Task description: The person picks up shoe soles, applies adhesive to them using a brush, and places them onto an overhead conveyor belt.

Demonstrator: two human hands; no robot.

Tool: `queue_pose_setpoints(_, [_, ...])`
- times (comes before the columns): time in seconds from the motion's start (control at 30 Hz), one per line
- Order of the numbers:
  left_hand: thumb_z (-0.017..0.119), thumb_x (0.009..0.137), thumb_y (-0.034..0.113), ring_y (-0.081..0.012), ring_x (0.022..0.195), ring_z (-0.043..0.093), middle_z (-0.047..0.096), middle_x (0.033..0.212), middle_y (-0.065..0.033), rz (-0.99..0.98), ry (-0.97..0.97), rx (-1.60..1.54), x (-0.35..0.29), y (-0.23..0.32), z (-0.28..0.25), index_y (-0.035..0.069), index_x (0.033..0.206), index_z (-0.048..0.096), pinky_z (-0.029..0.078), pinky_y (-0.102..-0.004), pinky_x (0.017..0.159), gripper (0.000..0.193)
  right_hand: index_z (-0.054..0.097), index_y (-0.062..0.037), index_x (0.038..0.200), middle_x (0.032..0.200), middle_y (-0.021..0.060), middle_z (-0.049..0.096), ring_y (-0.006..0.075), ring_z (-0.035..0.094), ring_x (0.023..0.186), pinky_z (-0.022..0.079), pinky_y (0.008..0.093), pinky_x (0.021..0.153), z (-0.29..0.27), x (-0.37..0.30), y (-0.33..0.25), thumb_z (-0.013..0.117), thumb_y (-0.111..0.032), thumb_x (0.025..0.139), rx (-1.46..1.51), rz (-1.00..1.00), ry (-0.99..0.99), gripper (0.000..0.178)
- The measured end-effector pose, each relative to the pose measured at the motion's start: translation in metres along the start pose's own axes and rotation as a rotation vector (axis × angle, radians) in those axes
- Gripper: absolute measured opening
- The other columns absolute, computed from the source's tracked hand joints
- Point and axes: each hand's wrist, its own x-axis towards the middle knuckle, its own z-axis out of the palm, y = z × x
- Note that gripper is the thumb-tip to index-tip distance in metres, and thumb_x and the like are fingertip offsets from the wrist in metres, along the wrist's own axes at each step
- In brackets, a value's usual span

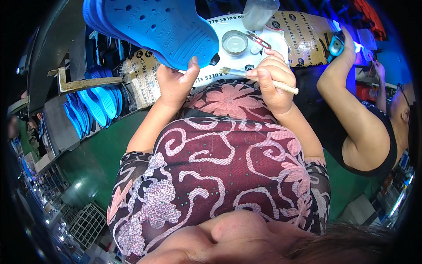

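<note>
A stack of blue foot-shaped pieces (158,33) lies beyond the left hand (176,86), up and to the left of the right hand (276,81), its rounded near end resting at the left hand's grip. The left hand pinches that end: the thumb presses on the top face, while the other fingers go underneath, and how they are set there cannot be told. The uppermost piece shows small holes and a ribbed patch near its rounded end; the edges of more pieces show along the stack's left side

The right hand, apart from the stack, pinches a brush (285,86) between thumb and fingers, the pale handle end sticking out to the right. The bristles point left, near the rounded end of the stack, with a gap between the 2

Past the hands, on a white surface (281,50), sit a round glass jar (234,43) with clear contents, a pair of red snips (259,40) just right of it, and a translucent bottle (260,12) behind. Taped cardboard (303,37) shows to the right. More blue pieces (99,105) stand in a row at the left, under a metal bracket (88,83). At the right, a co-worker's hand (350,44) holds a blue item (336,46)
</note>
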Motion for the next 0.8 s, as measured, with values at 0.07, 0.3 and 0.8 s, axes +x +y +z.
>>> queue_pose_setpoints(0.07, [0.063,0.076,0.002,-0.0132,0.079,0.059,0.063,0.087,-0.0081,-0.008,-0.01,-0.004,0.007,0.009,-0.002,-0.002,0.095,0.058,0.046,-0.0267,0.073,0.021,0.061,-0.0032,0.066,0.062,0.0036,0.06,0.0158,0.054,0.058,0.038,0.0384,0.086,-0.008,-0.002,0.001,0.048,-0.016,0.088,0.019,-0.008,-0.019,0.029])
queue_pose_setpoints(0.3, [0.063,0.078,0.005,-0.0215,0.097,0.057,0.055,0.108,-0.0152,0.05,-0.106,-0.224,0.043,0.064,-0.016,-0.003,0.123,0.035,0.045,-0.0333,0.086,0.054,0.06,-0.0012,0.066,0.061,0.0064,0.06,0.0178,0.056,0.06,0.04,0.0401,0.089,-0.013,-0.021,0.02,0.043,-0.019,0.092,0.063,0.226,0.179,0.037])
queue_pose_setpoints(0.8, [0.046,0.09,0.007,-0.0312,0.103,0.054,0.051,0.113,-0.0177,-0.51,-0.489,-1.33,0.268,0.195,0.193,0.004,0.128,0.033,0.047,-0.0345,0.091,0.04,0.058,0.0035,0.069,0.064,0.0078,0.057,0.0126,0.052,0.058,0.041,0.026,0.058,-0.014,-0.031,0.002,0.043,-0.019,0.094,0.188,0.457,0.31,0.037])
